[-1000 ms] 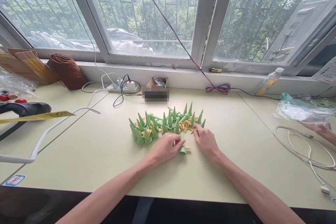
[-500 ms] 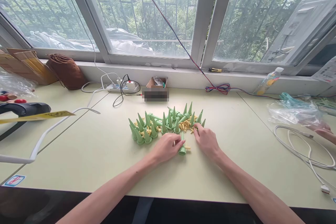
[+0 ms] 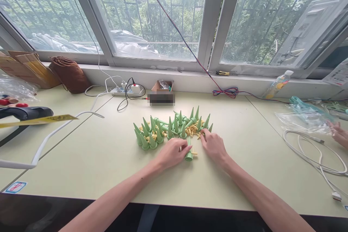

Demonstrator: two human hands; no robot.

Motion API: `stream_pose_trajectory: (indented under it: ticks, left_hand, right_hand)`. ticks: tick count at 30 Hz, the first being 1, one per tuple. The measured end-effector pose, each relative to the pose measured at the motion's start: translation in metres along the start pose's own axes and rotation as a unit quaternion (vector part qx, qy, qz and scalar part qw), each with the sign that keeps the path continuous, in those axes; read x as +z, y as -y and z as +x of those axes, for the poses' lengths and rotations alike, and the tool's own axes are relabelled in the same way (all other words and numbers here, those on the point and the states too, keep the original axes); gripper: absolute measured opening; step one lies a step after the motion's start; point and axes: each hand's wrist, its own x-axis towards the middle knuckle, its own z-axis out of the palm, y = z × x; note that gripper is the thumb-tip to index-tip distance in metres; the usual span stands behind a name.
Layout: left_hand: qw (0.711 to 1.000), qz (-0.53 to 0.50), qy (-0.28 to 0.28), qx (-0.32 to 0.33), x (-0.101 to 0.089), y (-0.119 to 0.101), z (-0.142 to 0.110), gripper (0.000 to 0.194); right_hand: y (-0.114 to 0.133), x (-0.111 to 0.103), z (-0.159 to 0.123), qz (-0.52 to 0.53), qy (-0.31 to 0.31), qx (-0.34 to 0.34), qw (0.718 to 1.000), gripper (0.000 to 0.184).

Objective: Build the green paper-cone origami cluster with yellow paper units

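A heap of green plastic cones (image 3: 174, 127) mixed with small yellow pieces (image 3: 193, 129) lies mid-table. My left hand (image 3: 173, 152) rests just in front of the heap, fingers curled, its fingertips against one green cone (image 3: 188, 151) that lies on its side. My right hand (image 3: 214, 145) is at the heap's right edge, fingers bent and pinching among the yellow pieces; what it holds is too small to name. One yellow piece (image 3: 194, 152) lies between my hands.
A small cardboard box (image 3: 162, 86) and a power strip (image 3: 127, 90) sit by the window sill. A brown bag (image 3: 68, 72) is at far left, white cables (image 3: 312, 152) at right. Another person's hand (image 3: 338, 133) handles a clear plastic bag (image 3: 304, 119).
My hands have barely moved. The other person's hand and the clear plastic bag at the right have shifted.
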Motion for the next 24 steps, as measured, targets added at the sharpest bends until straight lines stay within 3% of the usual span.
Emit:
stream_pose_trajectory:
  ticks: [24]
  left_hand:
    - [1.0,0.007,0.007,-0.002,0.0,-0.0001,-0.0003,0.039]
  right_hand:
    - [0.0003,0.0022,-0.0005,0.04,0.02,-0.003,0.999,0.024]
